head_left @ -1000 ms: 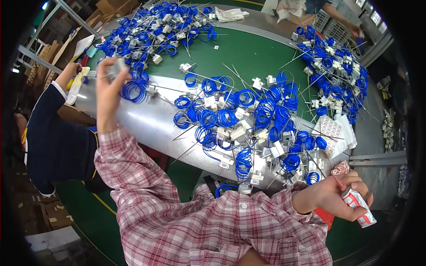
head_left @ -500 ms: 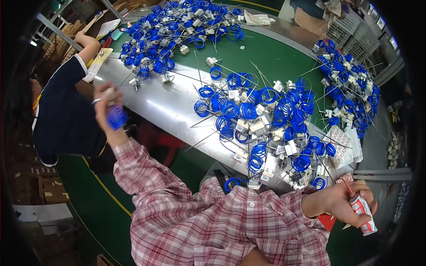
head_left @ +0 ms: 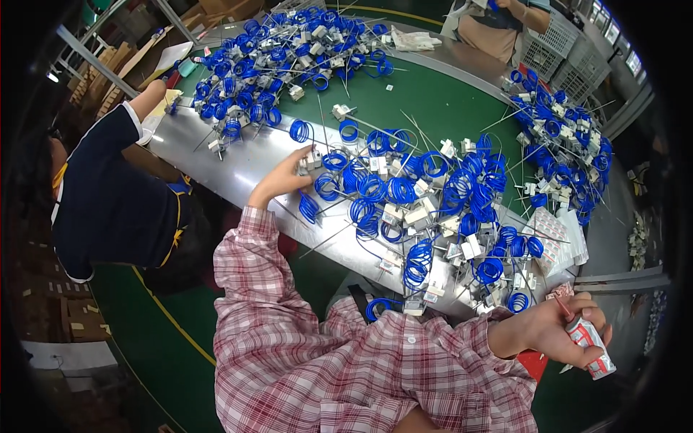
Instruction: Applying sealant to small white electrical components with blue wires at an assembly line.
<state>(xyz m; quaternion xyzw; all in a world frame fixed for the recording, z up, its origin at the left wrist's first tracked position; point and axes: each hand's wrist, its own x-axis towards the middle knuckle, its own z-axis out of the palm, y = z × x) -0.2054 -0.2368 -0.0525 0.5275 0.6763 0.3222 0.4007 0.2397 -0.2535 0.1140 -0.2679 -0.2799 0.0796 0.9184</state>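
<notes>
Blue coils (head_left: 459,191) (sleeves (head_left: 254,265) in red-white plaid)

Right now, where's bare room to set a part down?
Green surface: open between the far-left pile and right pile, beyond the near pile; one small white scrap there. Metal strip: bare left of the left hand, below the far-left pile. Crowded: the three piles themselves.

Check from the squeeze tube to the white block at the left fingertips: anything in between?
Yes. In this view, the near heap of blue coils on the steel tabletop lies between the squeeze tube in the right hand and the white block at the left hand.
</notes>
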